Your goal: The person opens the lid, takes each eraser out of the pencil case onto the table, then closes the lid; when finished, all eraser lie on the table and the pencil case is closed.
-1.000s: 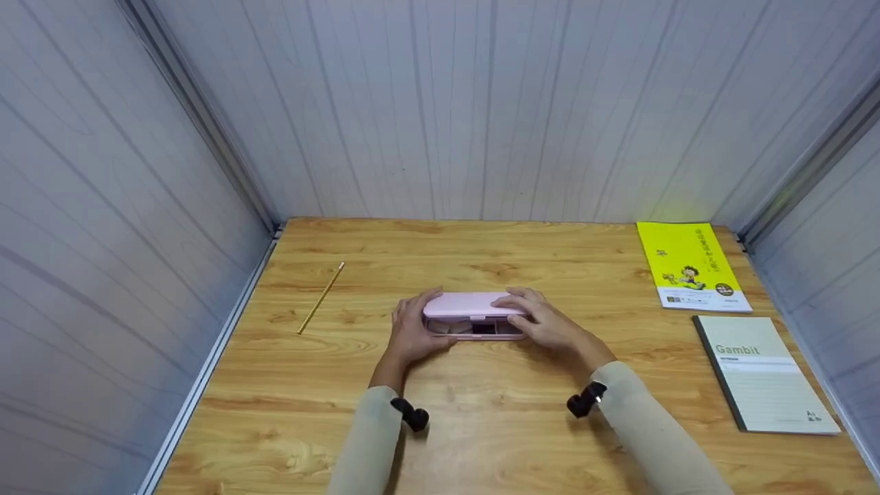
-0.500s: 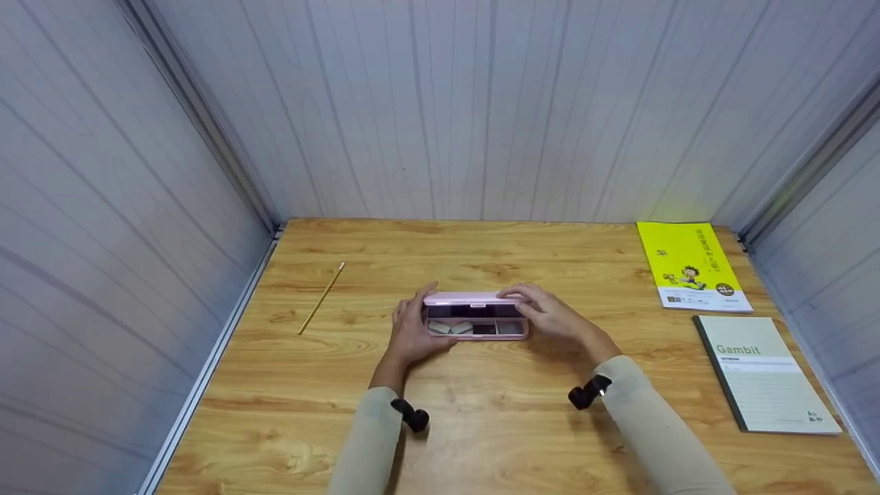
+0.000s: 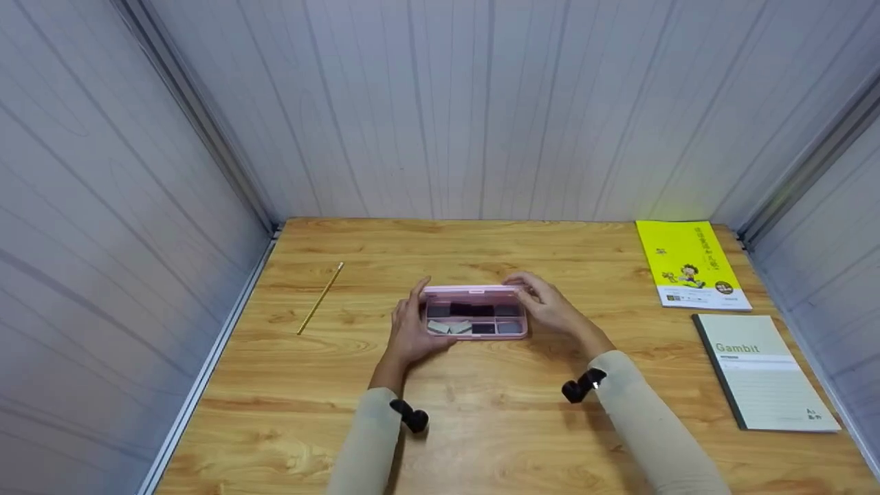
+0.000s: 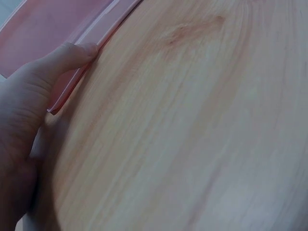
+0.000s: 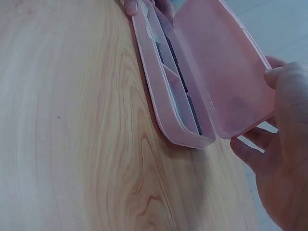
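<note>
A pink pencil case [image 3: 489,337] stands on the table with its lid [image 5: 226,72] raised on the far-side hinge. My left hand [image 3: 410,328] grips the case's left end, its thumb lying along the front rim. At the right end, my right hand [image 3: 555,313] pinches the lid's edge between thumb and fingers, as the right wrist view shows. Inside the divided base lie pale blocks [image 3: 459,328] that look like erasers, a small dark block [image 3: 483,329] and a grey block [image 3: 509,328]. Behind them runs a compartment with dark contents.
A gold pencil [image 3: 320,298] lies on the wooden table [image 3: 495,426] to the left. Over on the right are a yellow booklet [image 3: 687,258] and a pale notebook marked Gambit [image 3: 770,375]. Panel walls enclose the table's back and sides.
My right hand has lifted the case's lid up and back from a narrow gap to wide, exposing the compartments. My left hand has stayed at the left end.
</note>
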Action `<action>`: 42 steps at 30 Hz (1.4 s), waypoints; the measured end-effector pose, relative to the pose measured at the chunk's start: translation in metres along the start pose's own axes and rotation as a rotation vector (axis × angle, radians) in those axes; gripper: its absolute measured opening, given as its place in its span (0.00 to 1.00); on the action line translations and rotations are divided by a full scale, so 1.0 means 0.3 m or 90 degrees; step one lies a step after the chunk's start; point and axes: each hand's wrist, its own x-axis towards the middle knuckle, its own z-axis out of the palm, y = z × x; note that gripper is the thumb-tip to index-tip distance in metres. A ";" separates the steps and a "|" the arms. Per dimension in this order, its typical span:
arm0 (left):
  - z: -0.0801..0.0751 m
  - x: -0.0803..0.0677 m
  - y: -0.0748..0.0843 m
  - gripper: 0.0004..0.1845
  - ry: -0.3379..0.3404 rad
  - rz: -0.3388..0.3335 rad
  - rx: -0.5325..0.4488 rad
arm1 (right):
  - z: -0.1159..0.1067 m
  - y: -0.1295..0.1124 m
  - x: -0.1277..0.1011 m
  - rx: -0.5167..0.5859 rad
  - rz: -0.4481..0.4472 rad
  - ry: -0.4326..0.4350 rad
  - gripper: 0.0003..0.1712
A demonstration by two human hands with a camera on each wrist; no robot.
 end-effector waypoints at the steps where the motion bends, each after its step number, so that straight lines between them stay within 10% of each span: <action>1: 0.000 0.000 0.000 0.72 0.001 0.000 0.002 | 0.003 0.001 0.004 0.011 0.000 0.018 0.18; 25: 0.002 -0.006 0.009 0.77 0.008 -0.016 -0.016 | 0.040 0.009 0.068 0.114 0.025 0.210 0.08; 42: 0.004 -0.002 0.007 0.80 0.002 -0.048 -0.009 | 0.023 0.035 0.067 0.123 0.034 0.182 0.24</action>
